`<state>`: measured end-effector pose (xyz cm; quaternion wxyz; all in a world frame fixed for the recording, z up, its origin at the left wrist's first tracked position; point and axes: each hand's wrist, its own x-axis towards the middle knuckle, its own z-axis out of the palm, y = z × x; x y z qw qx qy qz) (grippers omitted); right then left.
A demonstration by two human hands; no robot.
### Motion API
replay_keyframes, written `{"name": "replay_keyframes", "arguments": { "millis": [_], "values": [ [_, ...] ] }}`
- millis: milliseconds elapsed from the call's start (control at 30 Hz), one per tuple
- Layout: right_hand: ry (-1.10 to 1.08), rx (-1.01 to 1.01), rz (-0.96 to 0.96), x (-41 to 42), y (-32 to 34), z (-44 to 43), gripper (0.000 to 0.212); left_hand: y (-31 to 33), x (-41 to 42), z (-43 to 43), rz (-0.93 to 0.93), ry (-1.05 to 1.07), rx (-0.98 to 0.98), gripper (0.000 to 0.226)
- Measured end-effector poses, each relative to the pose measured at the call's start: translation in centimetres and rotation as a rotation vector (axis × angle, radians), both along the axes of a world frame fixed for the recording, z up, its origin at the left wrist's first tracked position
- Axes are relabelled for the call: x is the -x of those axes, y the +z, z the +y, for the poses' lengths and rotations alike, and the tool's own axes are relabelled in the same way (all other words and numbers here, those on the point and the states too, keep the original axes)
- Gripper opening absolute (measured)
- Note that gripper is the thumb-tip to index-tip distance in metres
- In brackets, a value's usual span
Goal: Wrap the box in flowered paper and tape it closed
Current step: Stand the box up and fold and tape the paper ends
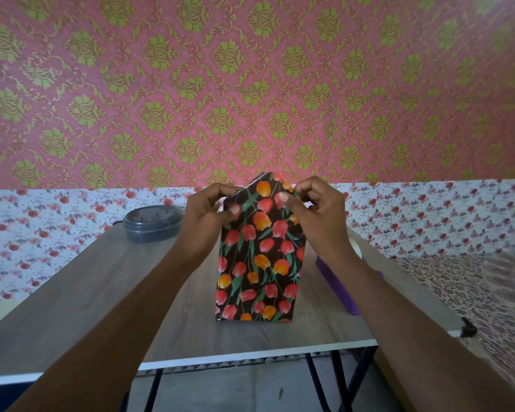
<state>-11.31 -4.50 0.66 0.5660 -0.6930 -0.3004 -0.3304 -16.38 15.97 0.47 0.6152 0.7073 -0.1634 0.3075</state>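
The box [257, 263] stands upright on the wooden table [101, 281], covered in black paper with red and orange tulips. At its top the paper rises into a pointed flap [269, 185]. My left hand [208, 215] pinches the paper at the top left corner, thumb on the front face. My right hand [318, 209] pinches the top right edge, thumb pressed on the flap. The box itself is hidden under the paper.
A dark round lidded container [152, 223] sits at the table's back left. A purple object [336, 281] with a white roll [356, 246] lies right of the box, partly behind my right forearm. Patterned fabric covers the surface to the right.
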Motion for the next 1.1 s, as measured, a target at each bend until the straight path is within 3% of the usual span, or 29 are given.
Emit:
{"name": "replay_keyframes", "arguments": {
  "millis": [100, 333, 567, 1100],
  "values": [
    [0.044, 0.067, -0.042, 0.7, 0.5, 0.4, 0.022, 0.1, 0.4, -0.3, -0.147, 0.153, -0.134, 0.006],
    [0.120, 0.079, -0.084, 1.0, 1.3, 0.9, 0.019, 1.5, 1.3, -1.2, -0.209, 0.355, -0.189, 0.012],
    [0.131, 0.099, -0.081, 0.9, 1.5, 1.0, 0.005, 2.8, 1.8, -0.5, -0.221, 0.353, -0.291, 0.010],
    [0.167, 0.005, 0.041, 2.1, 2.1, 0.4, 0.022, 2.4, 2.6, 0.9, -0.235, 0.278, -0.276, 0.012]
  ]
}}
